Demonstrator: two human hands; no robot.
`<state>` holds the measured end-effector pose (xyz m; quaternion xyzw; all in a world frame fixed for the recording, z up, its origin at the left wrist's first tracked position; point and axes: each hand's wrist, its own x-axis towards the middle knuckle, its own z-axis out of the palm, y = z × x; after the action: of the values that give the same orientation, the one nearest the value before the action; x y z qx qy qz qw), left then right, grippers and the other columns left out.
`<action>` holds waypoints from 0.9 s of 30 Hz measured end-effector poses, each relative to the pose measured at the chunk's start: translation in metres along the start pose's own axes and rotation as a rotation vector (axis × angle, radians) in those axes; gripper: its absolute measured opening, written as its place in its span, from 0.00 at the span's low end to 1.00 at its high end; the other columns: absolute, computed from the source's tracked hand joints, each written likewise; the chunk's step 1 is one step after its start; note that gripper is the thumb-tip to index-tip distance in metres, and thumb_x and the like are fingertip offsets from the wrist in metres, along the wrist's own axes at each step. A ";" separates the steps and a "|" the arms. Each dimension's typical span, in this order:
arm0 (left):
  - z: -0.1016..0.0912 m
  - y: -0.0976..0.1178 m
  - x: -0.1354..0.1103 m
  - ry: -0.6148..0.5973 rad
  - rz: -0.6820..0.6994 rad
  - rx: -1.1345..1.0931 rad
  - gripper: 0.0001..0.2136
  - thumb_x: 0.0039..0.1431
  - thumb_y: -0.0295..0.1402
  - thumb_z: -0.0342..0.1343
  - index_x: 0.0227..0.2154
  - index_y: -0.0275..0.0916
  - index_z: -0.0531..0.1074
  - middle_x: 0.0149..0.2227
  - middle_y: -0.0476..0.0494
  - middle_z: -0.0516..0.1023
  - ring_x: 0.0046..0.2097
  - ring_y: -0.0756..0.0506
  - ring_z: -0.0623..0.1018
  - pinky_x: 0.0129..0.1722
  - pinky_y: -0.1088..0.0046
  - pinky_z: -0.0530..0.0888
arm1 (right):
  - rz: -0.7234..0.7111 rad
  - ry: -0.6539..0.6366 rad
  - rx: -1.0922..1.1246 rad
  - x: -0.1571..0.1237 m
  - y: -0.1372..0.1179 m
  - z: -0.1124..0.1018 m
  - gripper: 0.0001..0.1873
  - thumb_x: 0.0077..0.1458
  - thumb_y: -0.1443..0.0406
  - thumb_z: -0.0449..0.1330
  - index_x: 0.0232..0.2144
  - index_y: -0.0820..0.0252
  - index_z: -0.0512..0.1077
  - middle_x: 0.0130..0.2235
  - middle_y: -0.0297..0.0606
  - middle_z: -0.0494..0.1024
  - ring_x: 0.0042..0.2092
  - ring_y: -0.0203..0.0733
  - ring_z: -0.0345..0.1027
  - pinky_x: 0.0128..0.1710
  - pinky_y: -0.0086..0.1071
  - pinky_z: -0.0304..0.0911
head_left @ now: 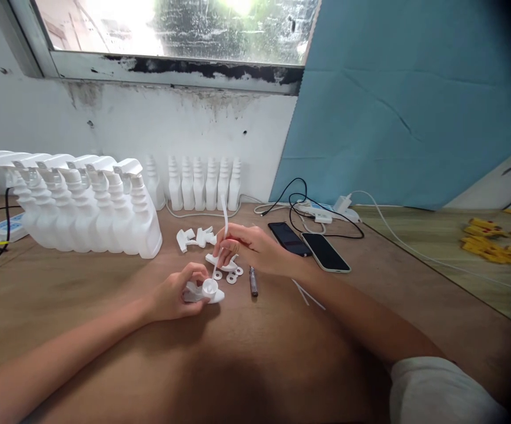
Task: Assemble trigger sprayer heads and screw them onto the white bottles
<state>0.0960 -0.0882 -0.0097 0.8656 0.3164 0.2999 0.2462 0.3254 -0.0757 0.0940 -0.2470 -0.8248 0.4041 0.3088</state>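
Observation:
My left hand [173, 294] is closed around a white spray trigger head [206, 290] resting on the wooden table [255, 365]. My right hand [249, 246] pinches a thin white dip tube [224, 221] that stands nearly upright, its lower end just above the trigger head. Small white washers [232, 275] lie between the two hands. More loose trigger heads [196, 237] lie just beyond them.
A row of white spray bottles with triggers fitted [79, 206] stands at the left. Uncapped bottles [202, 184] line the wall. A dark pen [252, 281], spare tubes [308, 294], two phones [311, 244], a power strip with cables [321, 209] and yellow parts [494, 244] lie to the right.

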 end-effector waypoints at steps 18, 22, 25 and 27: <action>0.000 -0.003 0.000 0.002 0.019 0.044 0.20 0.53 0.33 0.57 0.46 0.45 0.55 0.36 0.52 0.75 0.27 0.55 0.71 0.21 0.85 0.63 | -0.068 -0.049 0.113 -0.003 0.000 0.017 0.08 0.65 0.65 0.48 0.40 0.64 0.64 0.34 0.38 0.74 0.34 0.32 0.72 0.35 0.29 0.70; -0.001 -0.002 0.000 0.005 0.021 0.027 0.20 0.52 0.32 0.57 0.46 0.45 0.55 0.35 0.53 0.76 0.26 0.55 0.71 0.22 0.85 0.63 | -0.076 -0.058 0.093 -0.003 0.002 0.014 0.08 0.65 0.64 0.48 0.40 0.64 0.64 0.34 0.38 0.74 0.34 0.32 0.72 0.34 0.28 0.70; 0.000 -0.002 0.001 -0.025 0.002 -0.003 0.20 0.53 0.31 0.57 0.46 0.45 0.55 0.37 0.52 0.77 0.27 0.55 0.70 0.21 0.85 0.62 | -0.082 -0.073 0.109 -0.004 0.001 0.013 0.08 0.65 0.65 0.48 0.40 0.64 0.64 0.33 0.38 0.73 0.34 0.33 0.73 0.34 0.29 0.70; 0.000 -0.004 0.002 -0.035 -0.016 -0.011 0.20 0.53 0.32 0.57 0.46 0.45 0.55 0.38 0.52 0.77 0.26 0.55 0.69 0.22 0.85 0.62 | -0.086 -0.077 0.128 -0.004 0.000 0.013 0.08 0.65 0.65 0.48 0.39 0.65 0.64 0.33 0.38 0.73 0.34 0.33 0.73 0.34 0.29 0.70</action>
<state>0.0955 -0.0844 -0.0113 0.8667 0.3175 0.2845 0.2589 0.3187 -0.0854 0.0866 -0.1754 -0.8184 0.4515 0.3092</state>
